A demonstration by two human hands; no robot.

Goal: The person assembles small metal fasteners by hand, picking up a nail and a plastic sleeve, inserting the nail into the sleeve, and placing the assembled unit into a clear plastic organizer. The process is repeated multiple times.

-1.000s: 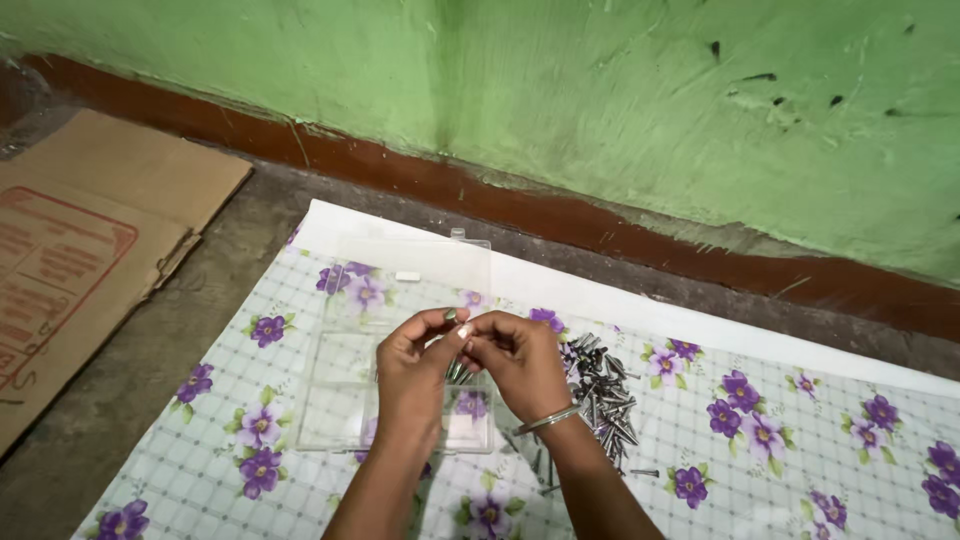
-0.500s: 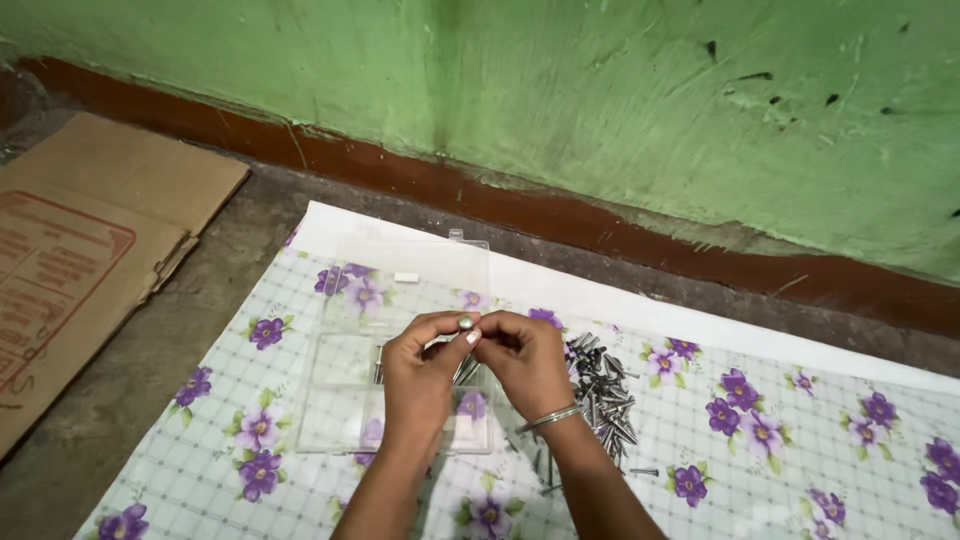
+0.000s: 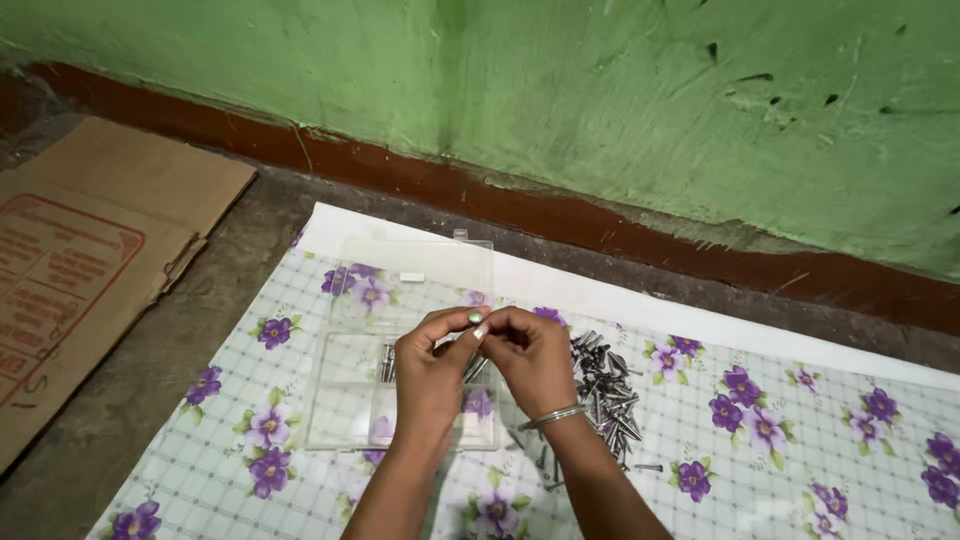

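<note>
My left hand (image 3: 432, 372) and my right hand (image 3: 532, 358) meet above a clear plastic compartment box (image 3: 345, 385) with its lid (image 3: 420, 262) open. Both hands pinch the same small metal screw (image 3: 474, 317), whose round head shows between my fingertips. Several screws (image 3: 387, 362) lie in one compartment of the box. A pile of loose metal screws (image 3: 605, 388) lies on the sheet just right of my right hand. A thin bangle circles my right wrist.
A white sheet with purple flowers (image 3: 760, 440) covers the floor under the box. Flattened brown cardboard (image 3: 90, 250) lies at the left on bare concrete. A green wall with a dark red base (image 3: 560, 215) runs behind.
Both hands have stayed together on the screw, shifting slightly right; the screw's head has turned up toward the camera.
</note>
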